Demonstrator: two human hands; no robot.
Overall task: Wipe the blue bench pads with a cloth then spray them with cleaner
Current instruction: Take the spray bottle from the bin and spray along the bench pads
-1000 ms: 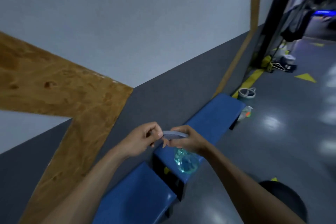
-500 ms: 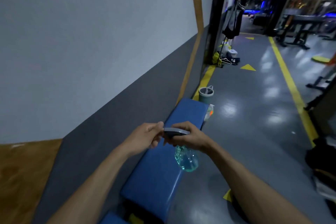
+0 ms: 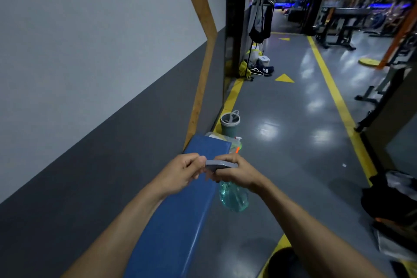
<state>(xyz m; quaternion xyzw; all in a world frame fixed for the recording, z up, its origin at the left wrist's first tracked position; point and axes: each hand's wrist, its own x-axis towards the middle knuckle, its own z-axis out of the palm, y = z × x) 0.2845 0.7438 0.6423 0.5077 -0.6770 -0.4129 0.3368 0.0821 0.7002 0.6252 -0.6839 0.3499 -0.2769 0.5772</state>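
I am holding the spray bottle out in front of me, at about six o'clock of the far end of the blue bench pad, which is running along the wall from my feet toward twelve o'clock. My right hand is wrapping around the bottle's neck, fingers curled under the grey spray head. My left hand is pinching the nozzle end of that head between thumb and fingertips, at nine o'clock of the right hand.

The bottle body is hanging below my right hand, just off the surface's floor-side edge, clear plastic with teal liquid inside. I am judging it partly full, so it should be light enough for one hand, but the thin plastic will likely flex if squeezed and may be slippery if wet. The neck under the trigger looks like the safest hold; the nozzle tip seems small and stiff, best turned with fingertips only.

I am not seeing a cloth in either hand. Beyond the pad's far end, at twelve o'clock, a grey cup is standing on the floor.
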